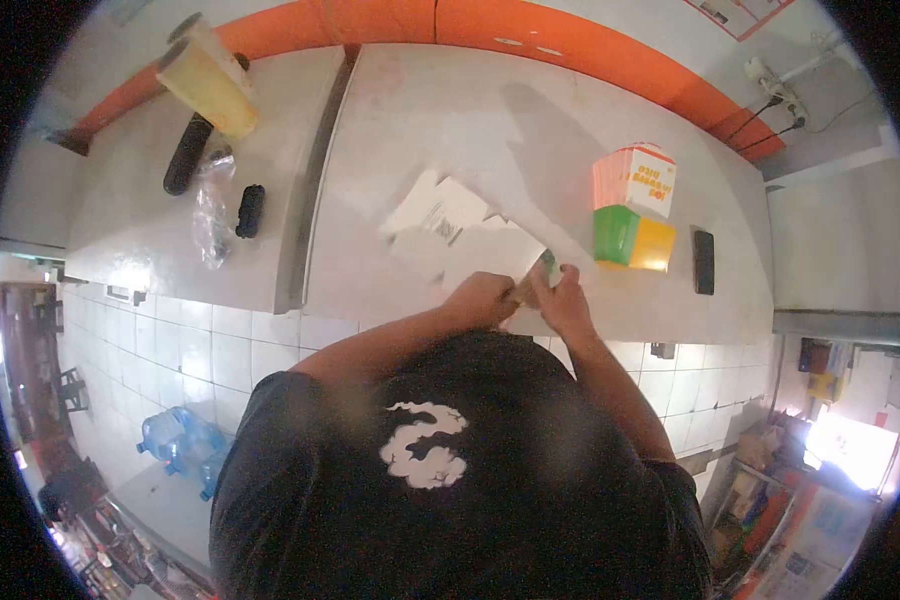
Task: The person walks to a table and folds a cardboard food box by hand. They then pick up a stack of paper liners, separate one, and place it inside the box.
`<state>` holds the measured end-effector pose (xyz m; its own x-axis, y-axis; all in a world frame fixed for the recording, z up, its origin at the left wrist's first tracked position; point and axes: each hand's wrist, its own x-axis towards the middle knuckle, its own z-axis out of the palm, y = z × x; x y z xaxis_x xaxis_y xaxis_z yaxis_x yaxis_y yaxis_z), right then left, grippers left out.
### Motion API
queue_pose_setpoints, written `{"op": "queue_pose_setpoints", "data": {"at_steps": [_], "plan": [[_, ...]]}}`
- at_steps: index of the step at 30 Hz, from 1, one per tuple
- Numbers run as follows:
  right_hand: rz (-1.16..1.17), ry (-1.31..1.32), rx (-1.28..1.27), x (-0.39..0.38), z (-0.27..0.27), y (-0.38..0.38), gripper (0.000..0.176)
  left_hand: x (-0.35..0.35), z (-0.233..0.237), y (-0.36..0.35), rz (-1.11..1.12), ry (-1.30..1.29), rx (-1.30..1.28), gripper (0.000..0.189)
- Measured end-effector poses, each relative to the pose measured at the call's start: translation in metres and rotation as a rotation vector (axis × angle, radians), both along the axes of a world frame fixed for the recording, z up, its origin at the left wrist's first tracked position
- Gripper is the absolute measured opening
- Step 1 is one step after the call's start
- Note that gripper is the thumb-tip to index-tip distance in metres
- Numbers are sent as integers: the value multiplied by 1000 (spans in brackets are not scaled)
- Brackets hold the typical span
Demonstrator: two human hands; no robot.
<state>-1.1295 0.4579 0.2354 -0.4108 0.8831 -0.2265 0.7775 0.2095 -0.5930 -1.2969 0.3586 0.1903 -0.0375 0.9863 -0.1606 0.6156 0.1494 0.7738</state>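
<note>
left hand (482,300): fingers curled shut on near edge of carton blank (485,250)
right hand (567,298): pinched shut on its right corner
carton blank: flat on counter (530,130), just beyond my knuckles, long axis up-left
nearer: both touching it; carton stack (637,180) on right-hand side

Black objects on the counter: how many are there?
3. A long one at far left by the yellow bottle, a short one beside the plastic bag, a flat one right of the coloured boxes. Others may be hidden.
</note>
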Motion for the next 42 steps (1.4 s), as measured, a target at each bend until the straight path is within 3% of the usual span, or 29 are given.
{"op": "queue_pose_setpoints", "data": {"at_steps": [1,2,3,4,5,7,9,10,11,14,15,18,21,24,25,28,31,34,37,40,41,42], "plan": [[-128,10,-272,-9,16,2,78,4,-11,4,-61,-125,-10,46],[-253,23,-542,-15,26,4,82,3,-1,5,-144,-117,-26,48],[24,-112,-201,1,-16,15,76,2,8,7,-226,-109,-42,49],[81,-122,-159,8,-32,23,73,0,17,7,-306,-103,-57,51],[141,-132,-115,12,-42,31,70,-9,19,-1,-221,6,1,52],[162,0,-152,26,-62,45,62,-42,17,-32,281,108,282,62],[72,298,-307,40,-80,47,52,-87,17,-50,733,317,254,82],[55,393,-341,41,-72,42,49,-108,8,-65,856,346,124,86],[42,487,-374,41,-53,36,47,-130,-30,-77,881,374,50,83],[-21,652,-420,39,-18,24,45,-148,-3,-88,823,-604,-29,76],[-25,713,-403,39,-15,20,45,-144,19,-90,709,-880,-37,52],[50,727,-312,41,14,14,48,-129,28,-95,602,-563,361,31],[54,582,-265,40,19,13,50,-111,52,-94,533,-486,683,24],[-28,532,-205,30,16,-3,52,-107,-3,-98,681,-540,507,27],[-60,543,-173,25,16,-6,53,-113,-19,-101,665,-362,437,27],[78,464,44,17,6,11,60,-112,48,-94,725,-262,217,33],[99,186,-18,12,-3,23,69,-126,41,-83,799,-23,-145,51],[156,84,224,3,-40,26,70,-142,-4,-74,801,-14,-253,69],[595,-67,633,-8,26,-1,71,-148,3,-64,792,-176,-354,75],[933,-290,385,-11,38,-11,69,-152,16,-55,787,-197,-436,76],[958,-69,572,-7,25,-14,56,-155,9,-53,788,-184,-448,76],[939,-99,588,-4,13,-15,48,-162,-16,-51,793,-155,-435,77]]}}
